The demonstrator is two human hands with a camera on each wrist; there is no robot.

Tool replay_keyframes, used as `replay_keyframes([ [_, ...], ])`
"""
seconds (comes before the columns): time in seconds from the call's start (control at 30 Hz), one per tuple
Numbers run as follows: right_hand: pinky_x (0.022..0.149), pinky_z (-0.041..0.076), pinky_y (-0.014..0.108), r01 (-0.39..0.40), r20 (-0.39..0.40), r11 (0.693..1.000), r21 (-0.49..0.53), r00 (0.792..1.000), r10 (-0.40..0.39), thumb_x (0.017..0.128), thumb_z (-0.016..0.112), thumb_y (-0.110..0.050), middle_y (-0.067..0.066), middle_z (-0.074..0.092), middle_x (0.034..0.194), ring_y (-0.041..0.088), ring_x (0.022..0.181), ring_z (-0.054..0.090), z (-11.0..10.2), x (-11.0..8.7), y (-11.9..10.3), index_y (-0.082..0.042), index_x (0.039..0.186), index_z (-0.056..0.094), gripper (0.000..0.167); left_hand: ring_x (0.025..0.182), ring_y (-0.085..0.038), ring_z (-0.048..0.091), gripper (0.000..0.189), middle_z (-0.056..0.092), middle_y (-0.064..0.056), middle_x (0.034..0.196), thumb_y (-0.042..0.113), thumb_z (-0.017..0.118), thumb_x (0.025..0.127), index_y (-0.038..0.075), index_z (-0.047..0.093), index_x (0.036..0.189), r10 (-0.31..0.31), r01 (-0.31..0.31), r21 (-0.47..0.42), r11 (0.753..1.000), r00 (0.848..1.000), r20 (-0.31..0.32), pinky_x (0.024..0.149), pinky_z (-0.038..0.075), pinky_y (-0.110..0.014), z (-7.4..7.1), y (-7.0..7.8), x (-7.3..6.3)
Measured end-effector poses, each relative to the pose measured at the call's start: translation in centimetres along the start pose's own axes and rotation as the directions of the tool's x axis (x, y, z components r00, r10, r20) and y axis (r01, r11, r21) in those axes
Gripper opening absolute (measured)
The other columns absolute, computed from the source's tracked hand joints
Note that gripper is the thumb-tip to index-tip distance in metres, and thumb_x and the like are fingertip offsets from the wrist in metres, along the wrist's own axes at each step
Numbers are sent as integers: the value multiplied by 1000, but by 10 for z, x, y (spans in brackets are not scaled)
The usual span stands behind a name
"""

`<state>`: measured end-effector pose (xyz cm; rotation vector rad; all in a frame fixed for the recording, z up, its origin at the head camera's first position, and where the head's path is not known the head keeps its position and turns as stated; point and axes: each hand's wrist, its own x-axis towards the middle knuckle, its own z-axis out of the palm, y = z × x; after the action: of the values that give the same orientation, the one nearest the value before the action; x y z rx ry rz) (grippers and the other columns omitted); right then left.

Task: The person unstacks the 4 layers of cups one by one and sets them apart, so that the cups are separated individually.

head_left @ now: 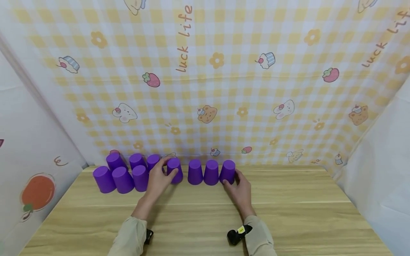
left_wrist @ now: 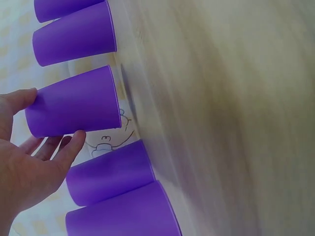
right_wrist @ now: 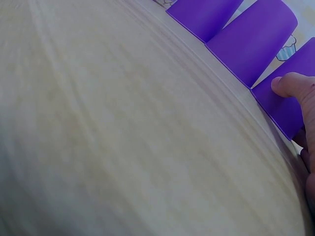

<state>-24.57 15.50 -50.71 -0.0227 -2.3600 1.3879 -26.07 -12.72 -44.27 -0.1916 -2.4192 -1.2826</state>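
Note:
Purple cups stand upside down along the back of the table. My left hand holds one purple cup between thumb and fingers. In the left wrist view that cup has a shadow beside its rim and gaps to the cups on both sides. My right hand grips the rightmost cup, thumb on its near side and fingers round the right. In the right wrist view the thumb presses low on this cup, whose rim meets the middle cup.
Two more cups, one left and one right, stand between my hands. Left of my left hand, several cups form two rows, partly hidden by that hand. A checked cloth hangs behind the wooden table.

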Motion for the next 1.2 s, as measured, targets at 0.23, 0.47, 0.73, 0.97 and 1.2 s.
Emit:
replay_keyframes([
  [0.23, 96, 44, 37, 3, -8, 1000, -3, 1000, -3, 74, 78, -14, 22, 57, 120, 33, 111, 55, -1, 0, 0, 3, 125, 53, 59, 85, -29, 59, 50, 62, -17, 110, 11, 77, 76, -2, 57, 120, 46, -45, 6, 999, 999, -17, 73, 53, -40, -9, 5, -4],
  [0.47, 96, 45, 38, 1, -8, 1000, -2, 1000, -1, 74, 78, -14, 22, 58, 120, 33, 111, 55, -1, -1, 0, 3, 126, 53, 60, 104, -32, 57, 53, 58, -19, 117, 11, 75, 78, -1, 53, 124, 27, -27, -1, 1000, 999, 25, 83, 53, -42, -17, 8, -6],
  [0.73, 97, 44, 38, -1, -1, 1000, 1, 1000, 1, 75, 77, -13, 22, 57, 121, 33, 112, 55, -1, -1, -2, 3, 126, 52, 60, 102, -32, 57, 52, 59, -20, 114, 11, 77, 76, 0, 54, 122, 42, -43, 14, 999, 999, 14, 79, 54, -42, -32, 7, -14],
  [0.97, 98, 43, 38, -9, 3, 1000, 15, 1000, 9, 75, 77, -13, 23, 56, 122, 33, 113, 54, 0, -1, 0, 4, 127, 51, 60, 100, -32, 59, 52, 61, -22, 110, 12, 76, 78, -2, 53, 123, 40, -41, 33, 999, 999, 15, 76, 55, -39, -47, 4, -24],
  [1.2, 98, 43, 37, -10, 0, 1000, 7, 1000, 10, 75, 77, -14, 23, 56, 122, 33, 114, 53, 1, -1, 0, 3, 127, 51, 61, 101, -32, 60, 50, 61, -21, 110, 13, 75, 79, 0, 54, 122, 51, -51, 20, 999, 999, 0, 75, 55, -37, -60, 9, -31],
])
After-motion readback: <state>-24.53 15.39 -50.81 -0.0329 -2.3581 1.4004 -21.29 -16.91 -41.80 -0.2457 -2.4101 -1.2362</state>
